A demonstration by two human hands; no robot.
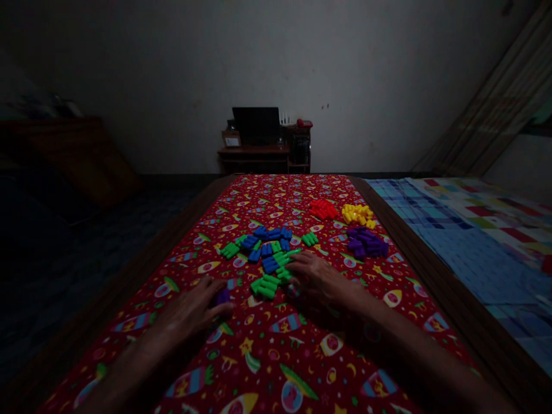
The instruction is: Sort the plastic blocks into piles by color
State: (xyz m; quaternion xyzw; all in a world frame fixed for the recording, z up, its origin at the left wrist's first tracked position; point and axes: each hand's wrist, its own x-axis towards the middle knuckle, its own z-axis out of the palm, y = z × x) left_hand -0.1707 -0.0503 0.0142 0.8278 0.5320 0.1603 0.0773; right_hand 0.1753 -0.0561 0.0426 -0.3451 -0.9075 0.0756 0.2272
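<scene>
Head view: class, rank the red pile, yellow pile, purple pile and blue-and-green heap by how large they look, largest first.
1. blue-and-green heap
2. purple pile
3. yellow pile and red pile: these look alike and lie farthest from the camera, so I leave them tied.

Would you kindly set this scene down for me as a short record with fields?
surface: red patterned cloth spread over a table
left hand: lies flat on the cloth, fingertips at a purple piece
right hand: low on the cloth, fingers touching green pieces
middle: mixed blue and green heap
far right: separate red pile, yellow pile, purple pile
background: desk with a dark screen
</scene>
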